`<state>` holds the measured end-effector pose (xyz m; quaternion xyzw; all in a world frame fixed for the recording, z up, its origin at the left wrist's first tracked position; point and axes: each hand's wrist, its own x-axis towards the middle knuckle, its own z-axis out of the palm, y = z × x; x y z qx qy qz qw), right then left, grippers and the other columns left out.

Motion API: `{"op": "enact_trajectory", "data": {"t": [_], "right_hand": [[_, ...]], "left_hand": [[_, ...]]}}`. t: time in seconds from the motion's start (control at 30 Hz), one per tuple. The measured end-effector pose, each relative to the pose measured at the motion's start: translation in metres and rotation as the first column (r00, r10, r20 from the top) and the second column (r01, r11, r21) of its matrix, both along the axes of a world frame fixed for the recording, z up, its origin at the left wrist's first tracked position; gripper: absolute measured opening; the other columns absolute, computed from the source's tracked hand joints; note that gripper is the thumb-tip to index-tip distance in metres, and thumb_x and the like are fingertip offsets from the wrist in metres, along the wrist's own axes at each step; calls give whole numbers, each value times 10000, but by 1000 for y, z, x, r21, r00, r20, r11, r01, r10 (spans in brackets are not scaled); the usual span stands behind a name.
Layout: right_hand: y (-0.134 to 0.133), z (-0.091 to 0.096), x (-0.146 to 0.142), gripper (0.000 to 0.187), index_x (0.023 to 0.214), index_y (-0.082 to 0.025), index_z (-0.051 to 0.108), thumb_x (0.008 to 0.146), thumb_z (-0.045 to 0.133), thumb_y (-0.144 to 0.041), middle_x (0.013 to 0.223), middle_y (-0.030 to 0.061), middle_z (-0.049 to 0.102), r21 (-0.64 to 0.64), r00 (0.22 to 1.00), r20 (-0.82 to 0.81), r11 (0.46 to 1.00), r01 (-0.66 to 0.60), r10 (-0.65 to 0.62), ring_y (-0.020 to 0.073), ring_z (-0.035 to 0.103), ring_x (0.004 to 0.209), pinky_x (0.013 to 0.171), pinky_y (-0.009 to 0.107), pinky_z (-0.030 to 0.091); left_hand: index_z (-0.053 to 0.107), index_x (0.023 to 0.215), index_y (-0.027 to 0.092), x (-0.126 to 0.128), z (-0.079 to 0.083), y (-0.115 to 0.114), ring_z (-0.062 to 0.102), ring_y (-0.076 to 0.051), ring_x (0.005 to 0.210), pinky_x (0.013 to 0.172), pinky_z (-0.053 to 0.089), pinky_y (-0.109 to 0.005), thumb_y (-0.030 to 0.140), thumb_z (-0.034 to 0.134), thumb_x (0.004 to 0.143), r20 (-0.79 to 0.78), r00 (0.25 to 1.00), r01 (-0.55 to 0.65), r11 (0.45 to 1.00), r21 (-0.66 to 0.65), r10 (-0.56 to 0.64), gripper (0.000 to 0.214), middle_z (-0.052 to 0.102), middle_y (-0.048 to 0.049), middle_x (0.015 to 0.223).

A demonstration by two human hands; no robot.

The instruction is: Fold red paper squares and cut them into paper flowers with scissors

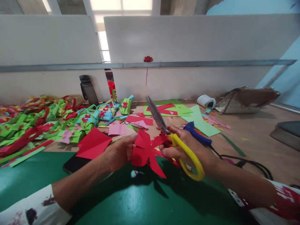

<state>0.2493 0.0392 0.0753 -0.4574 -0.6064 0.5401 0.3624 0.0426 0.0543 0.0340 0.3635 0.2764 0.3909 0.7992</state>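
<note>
My left hand (118, 151) pinches the edge of a red paper flower (147, 150) with several petals, held above the green mat. In my right hand (179, 142) is a pair of scissors (187, 156) with yellow handles, the metal blades tilted up and away to the left. The fingertips of that hand also reach the flower's right petals; whether they grip them is unclear. A folded sheet of red paper (93, 144) lies beside my left forearm, partly over a black phone-like object (72, 164).
Small green and blue paper baskets (86, 117) and paper strips crowd the left. Ahead lie green sheets (201, 120) and pink scraps (116, 129). A dark bottle (88, 90) stands at the back; a blue-handled tool (199, 136), white roll (206, 101) and handbag (246, 101) are right.
</note>
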Motion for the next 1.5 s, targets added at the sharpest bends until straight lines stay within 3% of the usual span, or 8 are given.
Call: {"op": "enact_trajectory", "data": {"t": [0.23, 0.5, 0.67, 0.8, 0.93, 1.17, 1.33, 1.5], "right_hand": [[5, -2, -1, 504, 1063, -191, 583, 580, 678, -84, 608, -53, 640, -13, 997, 58, 999, -43, 44, 91, 508, 404, 371, 200, 397], [5, -2, -4, 456, 1023, -199, 590, 597, 737, -134, 572, -71, 601, -11, 995, 60, 996, -84, 84, 78, 481, 387, 359, 186, 361], [4, -11, 4, 462, 1039, -210, 568, 653, 797, -323, 687, -44, 593, 55, 1000, -3, 998, 31, -31, 121, 555, 539, 475, 222, 453], [-9, -22, 16, 485, 1074, -192, 546, 785, 621, -574, 725, 13, 619, 50, 998, -59, 998, 29, -26, 156, 589, 596, 561, 281, 501], [-24, -41, 22, 706, 1059, -228, 566, 629, 559, -788, 766, 35, 651, -84, 990, -120, 994, 63, -73, 157, 611, 534, 462, 260, 505], [-26, -74, 22, 845, 1099, -196, 544, 531, 606, -820, 633, 6, 629, -180, 986, -162, 981, -76, 47, 92, 559, 401, 353, 152, 409], [-26, -71, 20, 913, 1082, -203, 538, 459, 564, -872, 612, -17, 585, -243, 989, -148, 968, -62, 26, 61, 477, 389, 351, 143, 381], [-28, -64, 19, 806, 1037, -196, 571, 536, 590, -826, 567, -54, 466, -224, 990, -105, 967, -120, 99, 61, 433, 416, 345, 129, 362]], "left_hand": [[698, 727, 86, 9, -7, -5, 622, -148, 535, 542, 486, -236, 230, 790, 607, -227, 974, 1, 1000, -3, -2, 209, 695, -87, 657], [697, 816, 109, 14, -13, -8, 671, -190, 637, 631, 515, -282, 138, 785, 599, -247, 968, -63, 997, -38, 52, 236, 715, -85, 736], [671, 758, 127, 16, 2, -11, 643, -167, 566, 581, 516, -289, 135, 740, 645, -229, 944, -248, 969, -11, 239, 133, 703, -54, 683], [638, 651, 119, 14, 12, -8, 592, -124, 486, 541, 490, -253, 144, 744, 652, -151, 915, -383, 923, -33, 375, 109, 655, -22, 570], [665, 737, 111, 13, 16, -5, 641, -159, 604, 628, 513, -295, 160, 726, 684, -121, 885, -459, 886, -62, 450, 95, 697, -48, 666], [682, 808, 92, 12, 20, -6, 644, -157, 638, 611, 526, -278, 140, 712, 704, -73, 872, -489, 865, -108, 484, 119, 726, -104, 858], [643, 843, 87, 14, 15, -6, 640, -167, 629, 607, 543, -309, 111, 694, 723, -75, 852, -523, 840, -145, 517, 133, 711, -97, 817], [615, 868, 107, 19, 12, -8, 651, -176, 648, 596, 560, -326, 76, 683, 728, -95, 830, -558, 811, -178, 550, 159, 703, -74, 801]]}}
